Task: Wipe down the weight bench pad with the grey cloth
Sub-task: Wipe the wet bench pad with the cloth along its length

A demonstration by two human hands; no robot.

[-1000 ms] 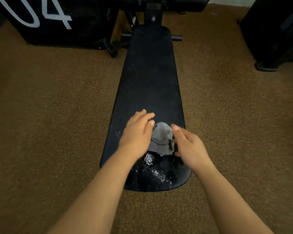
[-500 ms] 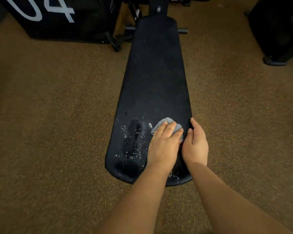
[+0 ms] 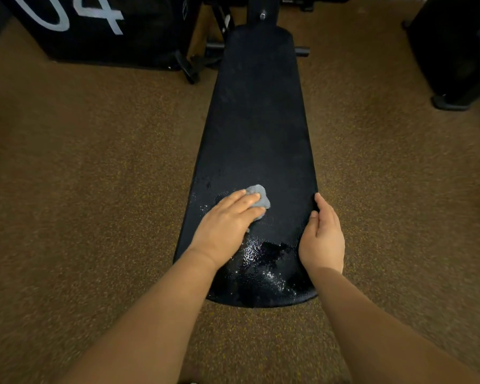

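Observation:
A long black weight bench pad [image 3: 257, 120] runs away from me over brown carpet. Its near end glistens with wet droplets. My left hand [image 3: 225, 227] lies flat on a small grey cloth [image 3: 262, 196], pressing it onto the left half of the pad; only the cloth's far edge shows past the fingers. My right hand [image 3: 323, 235] rests on the pad's right edge with fingers together, holding nothing that I can see.
A black box with white "04" lettering [image 3: 100, 26] stands at the back left beside the bench's frame legs [image 3: 194, 65]. Dark equipment [image 3: 460, 51] stands at the back right. Brown carpet [image 3: 81, 189] lies on both sides of the bench.
My left hand has slid the cloth leftwards across the pad, away from the right hand. My right hand has stayed at the pad's right edge.

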